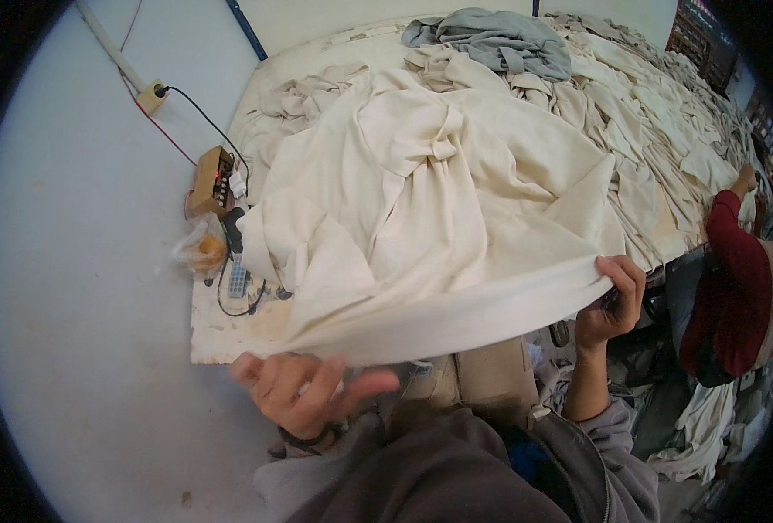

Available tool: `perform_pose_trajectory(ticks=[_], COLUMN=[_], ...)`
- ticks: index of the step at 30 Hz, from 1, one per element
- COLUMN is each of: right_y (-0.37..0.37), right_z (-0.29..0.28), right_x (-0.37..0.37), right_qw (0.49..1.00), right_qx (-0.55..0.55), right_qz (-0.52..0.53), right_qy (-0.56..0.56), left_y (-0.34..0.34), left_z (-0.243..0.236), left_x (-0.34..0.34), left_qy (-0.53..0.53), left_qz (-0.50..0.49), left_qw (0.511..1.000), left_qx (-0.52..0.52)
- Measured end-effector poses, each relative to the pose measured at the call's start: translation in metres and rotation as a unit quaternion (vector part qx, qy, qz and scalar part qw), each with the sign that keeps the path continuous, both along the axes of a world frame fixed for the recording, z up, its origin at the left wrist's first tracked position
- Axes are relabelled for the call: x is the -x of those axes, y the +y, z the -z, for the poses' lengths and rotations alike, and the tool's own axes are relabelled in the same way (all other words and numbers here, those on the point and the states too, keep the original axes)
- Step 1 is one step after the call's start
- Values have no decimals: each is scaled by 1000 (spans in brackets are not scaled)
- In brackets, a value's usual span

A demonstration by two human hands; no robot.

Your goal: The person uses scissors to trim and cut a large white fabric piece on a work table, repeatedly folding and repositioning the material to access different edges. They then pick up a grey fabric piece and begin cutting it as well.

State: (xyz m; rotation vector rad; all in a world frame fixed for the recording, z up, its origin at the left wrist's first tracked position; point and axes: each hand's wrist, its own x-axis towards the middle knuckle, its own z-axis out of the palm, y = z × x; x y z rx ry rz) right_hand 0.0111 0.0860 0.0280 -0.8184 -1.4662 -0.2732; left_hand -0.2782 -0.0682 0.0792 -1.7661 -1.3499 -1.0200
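A large cream fabric piece (pixel 456 200) lies rumpled on the worktable, its near band stretched along the front edge. My right hand (pixel 611 296) grips that band at its right end; something dark shows in the palm, too unclear to name. My left hand (pixel 308 392) is at the band's left end, just below the table edge, blurred, with fingers loosely bent and apart and thumb stuck out; I cannot make out whether it touches the fabric.
The worktable (pixel 212 336) holds a grey cloth heap (pixel 500 39), more cream garments (pixel 657 131), a wooden switch box (pixel 207 183), a plastic bag (pixel 203 244) and a remote (pixel 238 275). A person in red sleeves (pixel 735 270) stands at the right, above fabric piles (pixel 700 427).
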Motion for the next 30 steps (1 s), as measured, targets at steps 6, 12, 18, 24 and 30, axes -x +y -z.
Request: perform_pose_trajectory(ticks=[6,12,18,24,30], right_y=[2,4,-12,-14,0], right_z=[-2,-1,-26,-44,-42], right_x=[4,-10,-4,37,33], right_qw=[967,820,732,710,773], right_qx=[183,464,517,519,483], right_qz=[-138,-332,-438,-476,-406], right_qy=[-109,-43,80,15,54], left_y=[3,0,56,78,64], left_z=[-12,0,-10,7,18], left_x=[45,94,83,-37,-31], left_qy=[55,-653,-311,-285,-606], left_qz=[-194,133,-277,310,398], left_qw=[979,745,909,793,531], left_qx=[2,-3,17,440,438])
